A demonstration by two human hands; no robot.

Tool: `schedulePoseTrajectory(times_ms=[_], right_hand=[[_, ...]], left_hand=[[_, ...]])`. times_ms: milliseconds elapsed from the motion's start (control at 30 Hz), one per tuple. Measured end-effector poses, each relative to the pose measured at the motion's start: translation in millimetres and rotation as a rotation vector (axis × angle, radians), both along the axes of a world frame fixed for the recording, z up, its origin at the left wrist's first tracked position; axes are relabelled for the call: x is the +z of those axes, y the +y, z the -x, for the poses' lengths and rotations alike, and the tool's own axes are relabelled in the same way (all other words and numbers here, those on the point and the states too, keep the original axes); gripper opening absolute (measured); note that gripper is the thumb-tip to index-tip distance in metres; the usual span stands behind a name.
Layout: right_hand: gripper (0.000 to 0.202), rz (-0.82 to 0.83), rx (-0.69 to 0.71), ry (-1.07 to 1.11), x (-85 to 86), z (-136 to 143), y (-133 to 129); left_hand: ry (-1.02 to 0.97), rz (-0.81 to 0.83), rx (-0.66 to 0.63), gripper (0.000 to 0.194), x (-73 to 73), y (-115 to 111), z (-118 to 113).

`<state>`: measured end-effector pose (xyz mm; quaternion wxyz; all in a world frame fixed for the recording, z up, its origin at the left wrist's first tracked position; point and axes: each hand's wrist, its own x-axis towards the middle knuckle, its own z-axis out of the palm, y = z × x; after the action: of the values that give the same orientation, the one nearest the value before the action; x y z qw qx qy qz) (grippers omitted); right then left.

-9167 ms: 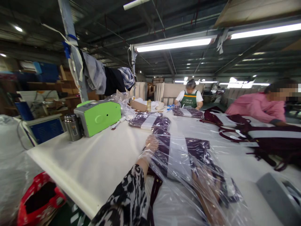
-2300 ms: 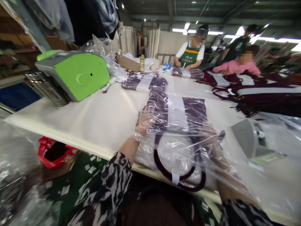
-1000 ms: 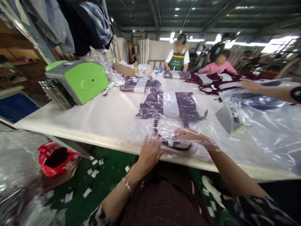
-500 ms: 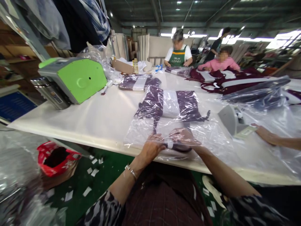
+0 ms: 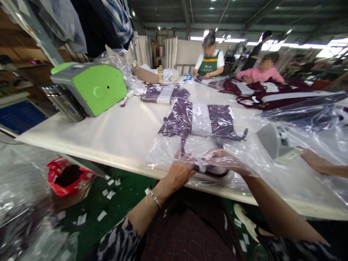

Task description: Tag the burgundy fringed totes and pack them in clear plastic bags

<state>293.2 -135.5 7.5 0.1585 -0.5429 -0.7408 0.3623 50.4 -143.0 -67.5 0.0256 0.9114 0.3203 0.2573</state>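
A folded dark purple garment (image 5: 222, 117) with a white paper band (image 5: 201, 119) lies in a clear plastic bag (image 5: 160, 152) in front of me. Its dark straps stick out at the sides and run toward me under the film. At the bag's near end, my left hand (image 5: 179, 171) is closed on the plastic, fingertips beside a strap. My right hand (image 5: 227, 160) points left across the same end, with shiny film over its fingers and their tips bunched in the plastic. Just below both hands, a dark strap end with a white piece (image 5: 202, 168) shows through the film.
A green-and-grey machine (image 5: 99, 88) and a steel flask (image 5: 66, 105) stand on the left. Another bagged garment (image 5: 152, 93) lies behind. To the right are a grey tape dispenser (image 5: 273, 139) and another person's hand (image 5: 312, 159). Co-workers handle purple garments across the table.
The view has shifted slightly, moving the scene to the right. My right hand has slid a little to the right and its fingers look straighter. My left hand stays at the bag's near end.
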Motion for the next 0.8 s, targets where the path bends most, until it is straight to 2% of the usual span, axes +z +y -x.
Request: schedulePoseTrajectory(times_ms=[67, 133, 200, 367, 467, 533, 667, 733, 800], right_hand=[[0.036, 0.003, 0.109, -0.057, 8.4, 10.9, -12.6], [0.038, -0.037, 0.111, -0.193, 7.9, 25.9, -20.5], [0.042, -0.108, 0.092, -0.299, 0.3, 40.6, -23.2], [0.023, -0.285, 0.053, -0.417, -25.5, 57.8, -17.9], [0.032, -0.358, 0.032, -0.438, -36.2, 55.5, -16.1], [0.037, -0.35, 0.04, -0.45, -39.2, 51.0, -17.1], [0.031, -0.278, 0.007, -0.494, -34.2, 36.8, -22.6], [0.03, -0.252, -0.001, -0.426, -29.7, 27.0, -24.0], [0.029, -0.216, 0.031, -0.27, -28.0, 15.3, -22.5]], left_hand=[[0.042, -0.027, -0.019, 0.022, 1.7, -0.2, -3.2], [0.077, -0.047, -0.011, 0.022, -0.4, 1.8, -4.4], [0.079, -0.067, 0.01, 0.026, -4.7, 4.6, -3.1], [0.037, -0.065, -0.012, 0.035, -13.7, 8.6, 3.8], [0.032, -0.038, -0.024, 0.034, -15.2, 8.8, 6.1], [0.038, -0.034, -0.031, 0.031, -15.1, 8.6, 6.7], [0.067, -0.028, -0.036, 0.027, -13.8, 8.3, 6.8], [0.08, -0.022, -0.032, 0.026, -12.8, 8.2, 6.8], [0.053, -0.017, -0.019, 0.024, -10.9, 7.3, 6.9]])
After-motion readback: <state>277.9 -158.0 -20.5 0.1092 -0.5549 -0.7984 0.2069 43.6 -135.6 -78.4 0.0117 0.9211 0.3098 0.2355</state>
